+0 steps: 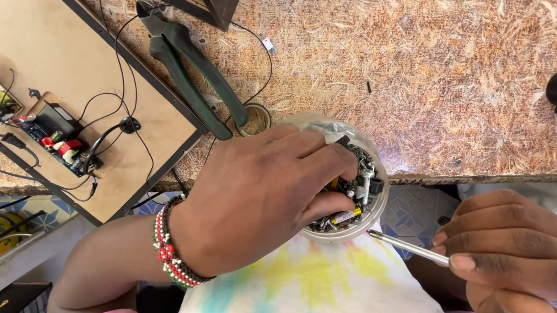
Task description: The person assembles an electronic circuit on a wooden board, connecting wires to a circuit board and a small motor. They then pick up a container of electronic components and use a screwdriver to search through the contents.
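Left hand [255, 200] digs in clear bowl [377, 216] of small electronic parts [353, 188].

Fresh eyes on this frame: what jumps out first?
Centre frame, the left hand digs its fingers into a clear bowl of small electronic parts at the bench edge. The right hand holds a thin metal tool pointing at the bowl. Green pliers lie behind on the bench.

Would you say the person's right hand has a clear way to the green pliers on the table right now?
Probably not directly: the right hand holds a thin metal tool, and the left hand, over the small bowl of parts, lies between it and the green pliers.
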